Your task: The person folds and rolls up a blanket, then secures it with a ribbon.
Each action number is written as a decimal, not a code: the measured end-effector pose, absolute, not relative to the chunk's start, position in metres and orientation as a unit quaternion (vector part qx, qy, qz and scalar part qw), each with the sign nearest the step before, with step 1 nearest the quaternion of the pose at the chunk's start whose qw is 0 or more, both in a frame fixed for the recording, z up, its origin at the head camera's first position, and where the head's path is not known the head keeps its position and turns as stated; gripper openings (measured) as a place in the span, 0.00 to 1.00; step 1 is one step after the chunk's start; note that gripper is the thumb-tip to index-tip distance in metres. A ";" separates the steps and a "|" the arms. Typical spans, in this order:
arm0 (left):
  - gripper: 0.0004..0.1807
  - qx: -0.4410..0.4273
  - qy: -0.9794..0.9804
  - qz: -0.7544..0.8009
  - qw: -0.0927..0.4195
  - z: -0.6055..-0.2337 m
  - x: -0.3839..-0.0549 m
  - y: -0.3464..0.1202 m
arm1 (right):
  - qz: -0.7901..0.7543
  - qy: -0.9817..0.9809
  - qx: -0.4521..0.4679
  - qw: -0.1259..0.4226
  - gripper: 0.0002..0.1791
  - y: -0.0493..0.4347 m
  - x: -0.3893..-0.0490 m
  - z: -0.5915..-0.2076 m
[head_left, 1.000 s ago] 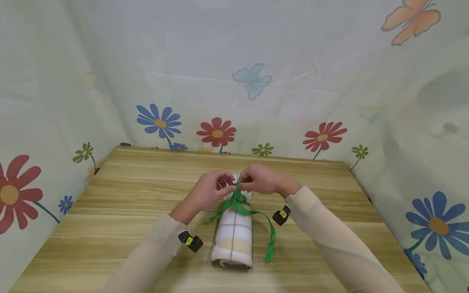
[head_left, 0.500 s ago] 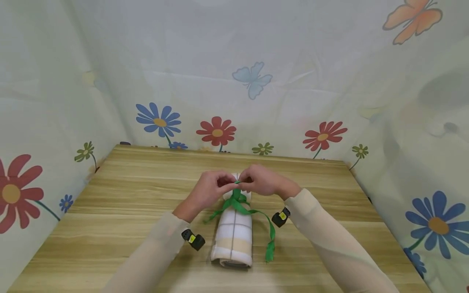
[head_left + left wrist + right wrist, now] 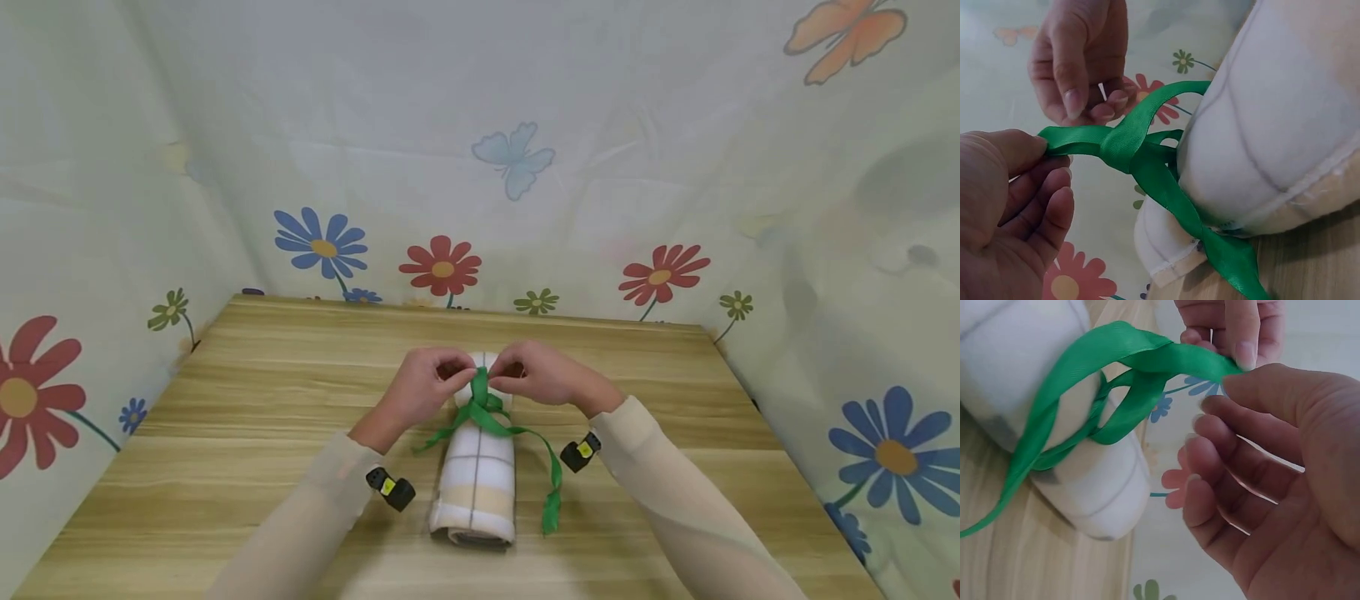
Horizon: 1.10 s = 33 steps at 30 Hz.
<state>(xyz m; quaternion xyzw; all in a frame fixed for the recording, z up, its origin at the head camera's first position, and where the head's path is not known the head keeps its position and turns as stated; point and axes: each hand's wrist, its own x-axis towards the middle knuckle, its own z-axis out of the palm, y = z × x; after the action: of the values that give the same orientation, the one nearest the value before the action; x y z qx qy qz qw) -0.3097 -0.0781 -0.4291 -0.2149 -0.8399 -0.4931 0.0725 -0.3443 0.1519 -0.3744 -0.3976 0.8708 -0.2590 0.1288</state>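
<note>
A rolled towel (image 3: 477,475), white and beige with thin grey lines, lies on the table with a green ribbon (image 3: 480,412) tied round its far part. My left hand (image 3: 426,385) pinches the raised end of the ribbon between thumb and index finger, as the left wrist view shows at the ribbon's folded tip (image 3: 1072,136). Just to the right, my right hand (image 3: 551,375) hovers close to that tip, its fingers (image 3: 1210,459) loosely bent and holding nothing. Under the tip, the ribbon crosses itself in a loose knot (image 3: 1124,149).
One ribbon tail (image 3: 553,500) trails onto the wooden table (image 3: 300,350) right of the towel; a shorter one points left. A white cloth curtain (image 3: 360,125) with printed flowers and butterflies surrounds the table at the back and sides. Each wrist wears a small black camera (image 3: 581,451).
My right hand has let go of the ribbon's raised end and shifted slightly right. The left hand keeps its pinch, moving a little left. The towel stays in place.
</note>
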 end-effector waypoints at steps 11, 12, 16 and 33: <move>0.05 -0.211 -0.827 -0.518 0.055 -0.437 -0.312 -0.087 | -0.312 0.861 -0.391 0.091 0.16 0.158 -0.337 -0.405; 0.05 -0.213 -0.826 -0.519 0.055 -0.438 -0.312 -0.088 | -0.313 0.860 -0.390 0.099 0.19 0.158 -0.337 -0.408; 0.05 -0.217 -0.824 -0.520 0.053 -0.440 -0.313 -0.089 | -0.303 0.862 -0.379 0.144 0.29 0.158 -0.334 -0.416; 0.06 -0.212 -0.815 -0.539 0.039 -0.437 -0.310 -0.088 | -0.309 0.864 -0.384 0.105 0.06 0.153 -0.340 -0.428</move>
<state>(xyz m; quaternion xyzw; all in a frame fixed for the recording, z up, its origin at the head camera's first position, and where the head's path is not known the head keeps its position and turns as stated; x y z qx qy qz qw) -0.3095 -0.0882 -0.4374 -0.2118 -0.8145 -0.5386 0.0393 -0.3396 0.1533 -0.4275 -0.3842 0.8638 -0.3086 0.1055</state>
